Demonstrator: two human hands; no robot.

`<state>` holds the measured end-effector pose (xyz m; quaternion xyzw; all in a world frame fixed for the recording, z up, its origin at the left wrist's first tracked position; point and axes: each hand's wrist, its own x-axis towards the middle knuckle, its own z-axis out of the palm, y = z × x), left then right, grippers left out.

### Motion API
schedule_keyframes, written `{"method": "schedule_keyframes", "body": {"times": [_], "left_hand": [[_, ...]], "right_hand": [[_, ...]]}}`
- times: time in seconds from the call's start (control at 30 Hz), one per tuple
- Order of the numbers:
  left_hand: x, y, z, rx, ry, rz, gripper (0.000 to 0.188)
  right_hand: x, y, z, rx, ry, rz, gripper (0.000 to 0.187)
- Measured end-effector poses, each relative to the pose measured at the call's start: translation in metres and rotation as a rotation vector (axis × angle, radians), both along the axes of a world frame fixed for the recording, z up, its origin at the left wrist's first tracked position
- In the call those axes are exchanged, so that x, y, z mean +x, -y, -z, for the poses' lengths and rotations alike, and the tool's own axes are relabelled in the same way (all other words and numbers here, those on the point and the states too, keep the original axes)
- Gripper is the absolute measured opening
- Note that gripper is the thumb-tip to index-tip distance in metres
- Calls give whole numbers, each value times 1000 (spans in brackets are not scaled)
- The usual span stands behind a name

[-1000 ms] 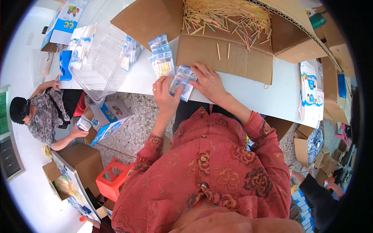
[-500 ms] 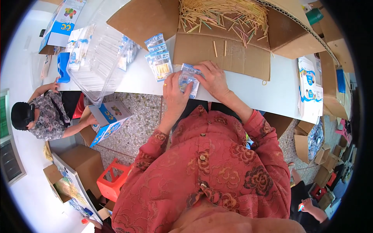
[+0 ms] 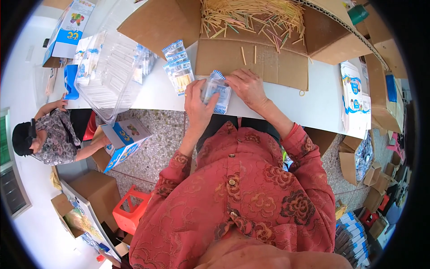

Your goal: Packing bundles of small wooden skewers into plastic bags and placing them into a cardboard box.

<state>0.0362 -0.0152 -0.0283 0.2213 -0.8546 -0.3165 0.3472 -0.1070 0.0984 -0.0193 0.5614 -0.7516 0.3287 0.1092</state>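
At the near edge of the white table lies a small clear packet with blue striped ends (image 3: 220,102). My left hand (image 3: 197,106) is closed on its left side, the thumb laid across the front. The fingers of my right hand (image 3: 249,89) are curled and pressed together at the packet's upper right corner, pinching it. Just left of my hands is a small pile of similar packets (image 3: 178,74); pale thin sticks show through the lowest one. Beyond my hands, an open cardboard box (image 3: 268,67) holds a heap of thin yellowish sticks (image 3: 251,15), with two loose sticks on its flap.
A clear plastic tray (image 3: 105,85) stands at the left, beside a blue holder (image 3: 70,82). Flat printed cartons (image 3: 354,96) are stacked at the table's right end. Another person (image 3: 56,134) sits at the left with a blue and white box (image 3: 127,139). A red stool (image 3: 130,208) stands below.
My right hand has slid slightly right along the packet, and more of its upper part shows. At the lower right, another person's arm has gone from view, uncovering blue and white bundles.
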Motion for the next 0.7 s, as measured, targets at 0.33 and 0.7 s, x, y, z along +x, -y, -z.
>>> {"method": "schedule_keyframes", "body": {"times": [0.33,0.7], "left_hand": [[-10,12,-14,403,21,123,28],[-1,16,-17,681,164,236,21]], "right_hand": [[-3,-6,-14,-134,108,-74,11],[-5,-8,-11,-162,224,-103,14]]}}
